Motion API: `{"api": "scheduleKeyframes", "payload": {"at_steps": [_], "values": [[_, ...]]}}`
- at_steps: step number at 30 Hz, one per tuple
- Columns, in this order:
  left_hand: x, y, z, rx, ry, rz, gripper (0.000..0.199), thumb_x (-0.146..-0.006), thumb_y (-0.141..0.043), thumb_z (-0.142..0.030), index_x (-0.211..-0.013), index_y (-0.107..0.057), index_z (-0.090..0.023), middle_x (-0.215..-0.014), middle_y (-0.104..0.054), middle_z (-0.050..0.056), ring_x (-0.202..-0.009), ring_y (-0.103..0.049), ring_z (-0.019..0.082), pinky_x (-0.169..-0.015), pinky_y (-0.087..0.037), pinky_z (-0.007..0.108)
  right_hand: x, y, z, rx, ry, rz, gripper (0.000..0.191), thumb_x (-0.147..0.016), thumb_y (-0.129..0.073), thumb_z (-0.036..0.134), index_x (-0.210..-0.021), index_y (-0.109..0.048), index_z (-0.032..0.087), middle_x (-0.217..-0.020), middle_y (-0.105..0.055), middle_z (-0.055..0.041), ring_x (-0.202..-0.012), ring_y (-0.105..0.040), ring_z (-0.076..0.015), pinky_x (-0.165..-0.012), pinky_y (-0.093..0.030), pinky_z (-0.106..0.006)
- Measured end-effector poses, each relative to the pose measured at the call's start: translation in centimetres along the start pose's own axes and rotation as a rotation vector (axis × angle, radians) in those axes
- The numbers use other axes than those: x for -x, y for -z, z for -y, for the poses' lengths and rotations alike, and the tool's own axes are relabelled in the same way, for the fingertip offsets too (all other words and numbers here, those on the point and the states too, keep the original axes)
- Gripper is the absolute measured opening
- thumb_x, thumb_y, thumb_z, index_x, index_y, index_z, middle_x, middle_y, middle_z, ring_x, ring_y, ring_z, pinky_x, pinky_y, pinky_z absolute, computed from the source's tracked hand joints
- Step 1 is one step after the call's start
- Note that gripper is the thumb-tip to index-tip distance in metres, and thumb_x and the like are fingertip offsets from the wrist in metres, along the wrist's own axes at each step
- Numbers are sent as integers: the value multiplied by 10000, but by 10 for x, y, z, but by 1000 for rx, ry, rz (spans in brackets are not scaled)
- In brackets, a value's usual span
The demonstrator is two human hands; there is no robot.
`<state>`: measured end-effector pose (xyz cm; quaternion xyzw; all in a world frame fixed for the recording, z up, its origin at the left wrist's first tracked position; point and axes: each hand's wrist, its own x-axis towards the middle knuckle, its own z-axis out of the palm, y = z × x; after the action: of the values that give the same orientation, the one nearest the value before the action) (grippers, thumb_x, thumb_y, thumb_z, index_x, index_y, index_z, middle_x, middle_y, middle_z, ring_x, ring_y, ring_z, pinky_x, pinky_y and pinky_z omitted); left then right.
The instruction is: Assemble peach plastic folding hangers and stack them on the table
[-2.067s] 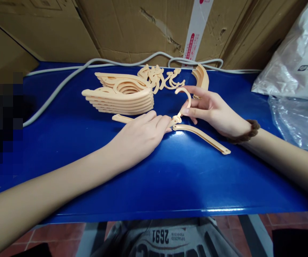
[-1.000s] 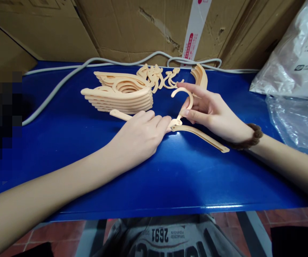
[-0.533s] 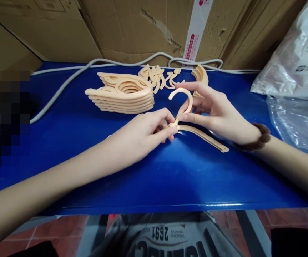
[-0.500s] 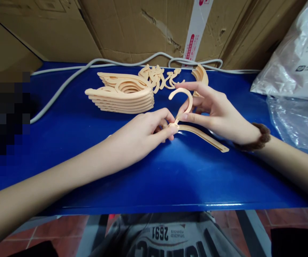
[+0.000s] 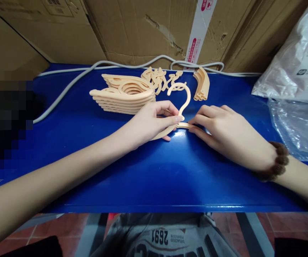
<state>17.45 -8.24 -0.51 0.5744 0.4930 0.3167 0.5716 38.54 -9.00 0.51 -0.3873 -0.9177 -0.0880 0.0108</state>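
A beige plastic hanger (image 5: 187,101) with an upright curved hook is between my hands, over the blue table. My left hand (image 5: 159,119) pinches it at the centre, where the hook meets the arms, and hides part of the left arm. With fingertips and thumb, my right hand (image 5: 218,130) grips the right arm, covering its outer end. Behind my left hand lies a stack of beige hanger pieces (image 5: 123,97). Farther back are several loose hooks (image 5: 156,79) and, to their right, a small bundle of curved arm pieces (image 5: 202,84).
The blue table (image 5: 148,178) backs onto cardboard boxes (image 5: 132,32). A white cable (image 5: 70,91) runs along its rear and left side. Clear plastic bags (image 5: 287,67) fill the right rear corner.
My right hand has moved from beside the hook down to the right arm of the hanger. The left hand still holds the centre, and the left arm now shows below it.
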Motion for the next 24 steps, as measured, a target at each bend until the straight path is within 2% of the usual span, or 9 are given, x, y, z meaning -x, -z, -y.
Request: {"api": "scheduleKeyframes", "payload": {"at_steps": [5,11,15,19,24], "values": [[0,0,4,69,67,2,40,-888,-690,-123,-907,-660,-141,-818,-679,20,-752,-665,130,-558,-619,207,0,-7,1,86,18,-9,211,-1020,-422,195,-987,-623,141,-957,-637,-117,-805,-569,-246,-753,-370,-367],[2,3,8,100,34,21,83,-863,-722,-175,-923,-672,-146,-825,-696,17,-758,-679,134,-603,-609,216,4,-14,2,0,25,-40,213,-999,-387,133,-1067,-588,141,-996,-638,-130,-847,-564,-251,-778,-407,-375],[4,5,9,111,23,46,82,-909,-688,-223,-945,-666,-153,-771,-671,-10,-603,-634,88,-551,-565,184,5,-14,3,-52,37,-74,245,-986,-352,121,-1065,-582,145,-967,-650,-133,-832,-574,-251,-762,-421,-365],[4,7,10,133,8,65,98,-946,-663,-255,-927,-668,-159,-752,-657,-23,-538,-597,61,-510,-523,153,6,-11,3,-191,8,-80,234,-965,-350,111,-1026,-570,162,-922,-671,-98,-736,-599,-202,-655,-406,-302],[3,10,10,156,31,65,106,-938,-688,-273,-934,-715,-171,-762,-663,-12,-580,-605,77,-515,-531,161,8,-8,4,-274,-73,-59,252,-1018,-332,205,-1116,-564,191,-738,-697,-14,-529,-564,-162,-530,-320,-276]]}}
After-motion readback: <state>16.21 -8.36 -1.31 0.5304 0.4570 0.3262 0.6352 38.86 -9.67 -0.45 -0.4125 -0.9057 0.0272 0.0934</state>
